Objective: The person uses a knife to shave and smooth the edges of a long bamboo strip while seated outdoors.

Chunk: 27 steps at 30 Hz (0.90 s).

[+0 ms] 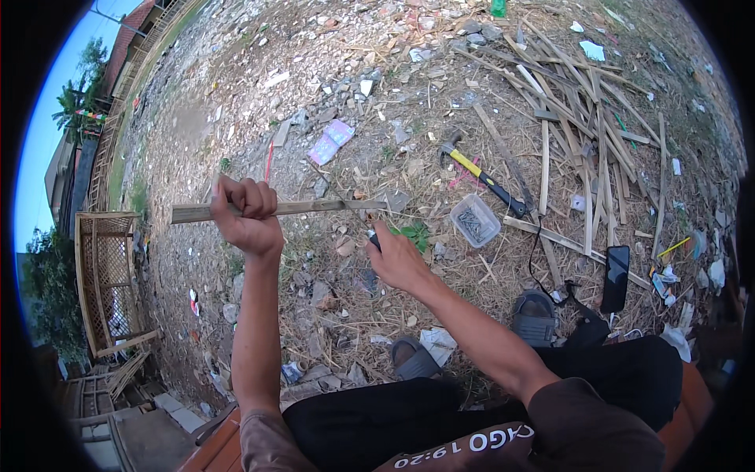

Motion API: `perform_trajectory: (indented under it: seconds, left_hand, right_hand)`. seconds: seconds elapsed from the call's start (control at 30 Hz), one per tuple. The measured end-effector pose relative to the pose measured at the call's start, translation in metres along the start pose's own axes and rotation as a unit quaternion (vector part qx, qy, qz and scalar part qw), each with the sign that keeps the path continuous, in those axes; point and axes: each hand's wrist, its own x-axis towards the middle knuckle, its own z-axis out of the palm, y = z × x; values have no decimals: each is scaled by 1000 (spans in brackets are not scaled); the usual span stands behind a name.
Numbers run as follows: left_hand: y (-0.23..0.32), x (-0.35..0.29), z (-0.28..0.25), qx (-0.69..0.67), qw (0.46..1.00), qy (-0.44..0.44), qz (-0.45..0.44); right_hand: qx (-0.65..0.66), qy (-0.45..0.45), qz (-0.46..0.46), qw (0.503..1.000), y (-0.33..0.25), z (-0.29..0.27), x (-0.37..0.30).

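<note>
My left hand [248, 214] grips a straight, narrow, greyish-brown wooden strip [311, 207]; my right hand [401, 259] clasps a dark-handled blade [375, 239]; white lettering [497, 440] marks my brown shirt [594, 425].

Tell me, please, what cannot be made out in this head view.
Head view: most of the tool's dark handle, covered by the right hand.
Head view: the gripped part of the wooden strip, covered by the left hand.
Head view: the exact kind of small metal pieces in the clear tub, too small to tell.
</note>
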Motion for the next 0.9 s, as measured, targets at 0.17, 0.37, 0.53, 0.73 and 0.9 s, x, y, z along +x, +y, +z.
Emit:
perform_trajectory:
  seconds: [0.17,0.37,0.53,0.73,0.9]
  left_hand:
    - [-4,1,4,-2,1000,9,5]
    - [1,-1,3,-6,1000,13,10]
    - [6,1,-10,7,999,46,-1]
    - [2,3,-4,0,1000,21,1]
    - [2,4,-12,-7,1000,-1,1]
  right_hand:
    - [56,-11,-78,995,-46,-9,-4]
    - [45,-4,-29,999,-13,9,1]
    - [28,-48,-14,998,-31,-4,3]
    - [16,-32,64,997,16,10,10]
    - [-55,-46,129,989,87,15,12]
